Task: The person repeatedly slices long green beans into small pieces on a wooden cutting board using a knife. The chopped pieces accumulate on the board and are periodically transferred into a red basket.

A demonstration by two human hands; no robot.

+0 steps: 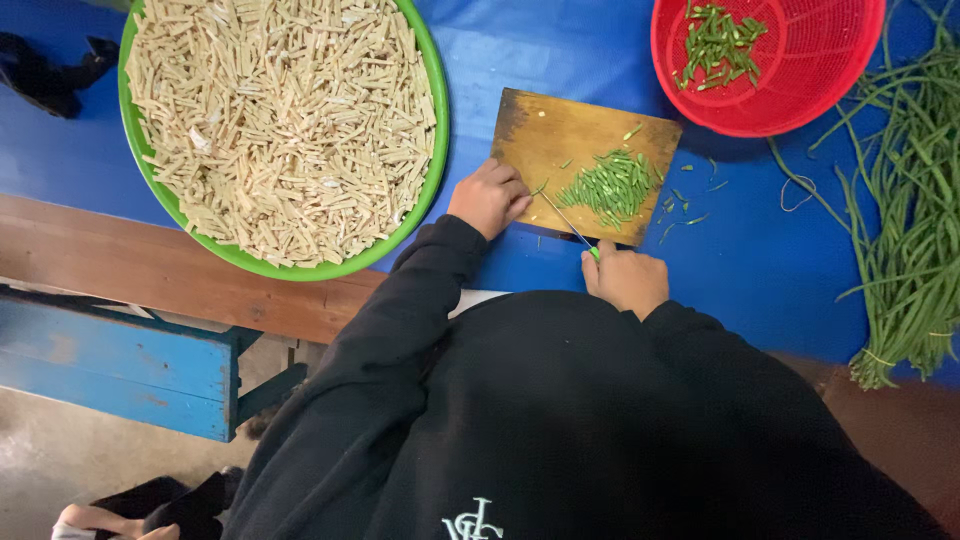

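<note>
Chopping step. Right hand (627,280) grip closed on knife (567,222), blade just beside cut greens (612,185) on cutting board (580,160). Left hand (488,198) fisted, empty, at board edge. Next likely: steady, even cuts.
</note>
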